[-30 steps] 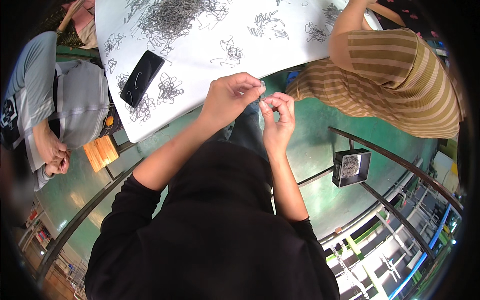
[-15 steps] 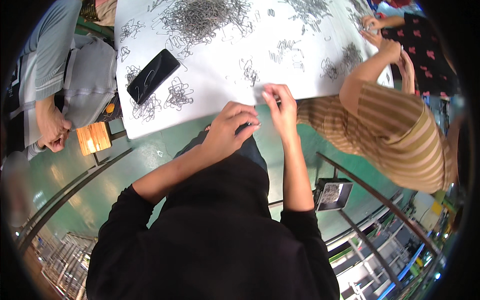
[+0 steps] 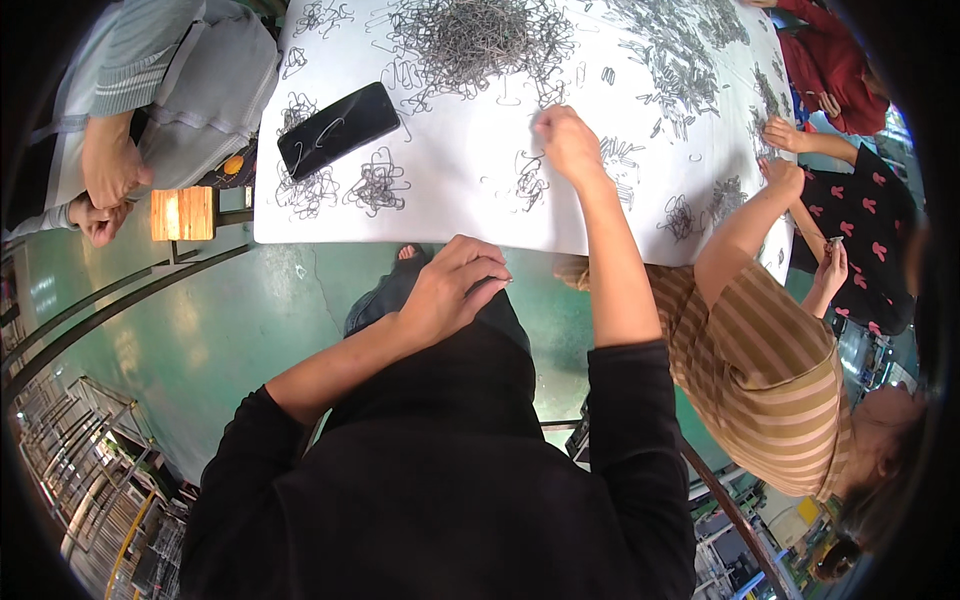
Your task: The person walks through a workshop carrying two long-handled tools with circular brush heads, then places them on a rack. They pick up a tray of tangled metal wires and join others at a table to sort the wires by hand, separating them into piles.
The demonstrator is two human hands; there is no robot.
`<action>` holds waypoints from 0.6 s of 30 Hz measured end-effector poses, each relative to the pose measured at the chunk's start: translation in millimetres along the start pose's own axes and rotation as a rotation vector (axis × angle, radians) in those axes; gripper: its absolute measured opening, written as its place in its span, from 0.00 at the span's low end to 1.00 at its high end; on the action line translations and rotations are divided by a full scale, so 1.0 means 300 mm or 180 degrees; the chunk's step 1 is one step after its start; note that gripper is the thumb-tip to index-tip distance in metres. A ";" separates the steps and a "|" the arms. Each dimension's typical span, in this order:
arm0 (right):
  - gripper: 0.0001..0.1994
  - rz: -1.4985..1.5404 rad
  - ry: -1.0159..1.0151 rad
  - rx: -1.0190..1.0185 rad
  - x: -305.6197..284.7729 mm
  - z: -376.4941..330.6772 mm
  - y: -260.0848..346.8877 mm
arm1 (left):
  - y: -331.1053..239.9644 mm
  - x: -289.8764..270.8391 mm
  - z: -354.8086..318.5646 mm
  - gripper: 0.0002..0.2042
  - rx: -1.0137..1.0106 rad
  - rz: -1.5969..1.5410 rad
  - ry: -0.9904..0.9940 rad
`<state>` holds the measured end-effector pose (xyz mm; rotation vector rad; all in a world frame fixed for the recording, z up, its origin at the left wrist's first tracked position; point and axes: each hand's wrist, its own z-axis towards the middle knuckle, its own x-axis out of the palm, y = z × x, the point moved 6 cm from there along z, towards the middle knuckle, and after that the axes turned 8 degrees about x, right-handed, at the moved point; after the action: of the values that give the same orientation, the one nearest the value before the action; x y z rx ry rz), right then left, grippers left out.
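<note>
My left hand (image 3: 452, 288) is held over my lap, just short of the table edge. Its thumb and fingers are pinched together, with a small dark bit at the tips that I cannot make out. Stretched out over the white table (image 3: 450, 195), my right hand (image 3: 573, 145) has its fingers curled down and closed at the near side of a large heap of bent metal wire hooks (image 3: 480, 45). Whatever the fingertips grip is hidden. A small cluster of hooks (image 3: 530, 180) lies just left of my right wrist.
A black phone (image 3: 365, 118) with a loose hook on it lies at left beside small hook piles (image 3: 377, 185). Small metal pieces (image 3: 680, 85) spread at the far right. Co-workers sit close on both sides, one in a striped shirt (image 3: 770, 390). A wooden stool (image 3: 183, 214) stands left.
My right hand has moved forward from near the left hand, over the table to the heap's edge. The left hand stays over my lap, pinched. The view has shifted slightly.
</note>
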<state>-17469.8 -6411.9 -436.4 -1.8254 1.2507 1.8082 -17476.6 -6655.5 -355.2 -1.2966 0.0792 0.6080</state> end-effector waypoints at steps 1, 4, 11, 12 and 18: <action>0.04 0.0501 -0.0096 0.0264 -0.022 -0.048 -0.025 | -0.001 0.001 -0.003 0.07 0.0030 -0.0009 0.0006; 0.04 0.1988 0.0036 0.0755 -0.070 -0.265 -0.035 | -0.006 0.003 -0.010 0.07 0.0118 -0.0024 0.0050; 0.04 0.4517 -0.0324 0.1371 -0.115 -0.763 0.129 | -0.031 0.007 -0.015 0.07 0.0358 -0.0063 0.0148; 0.04 0.4780 -0.0429 0.1454 -0.102 -0.805 0.141 | -0.038 0.007 -0.016 0.07 0.0409 -0.0041 0.0140; 0.03 0.5057 -0.0914 0.1821 -0.048 -0.917 0.144 | -0.066 0.034 -0.013 0.07 0.0503 -0.0029 0.0370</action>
<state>-17314.6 -6630.2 -359.3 0.0150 2.9796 1.6503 -17457.7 -6657.8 -343.0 -1.1774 0.2130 0.5082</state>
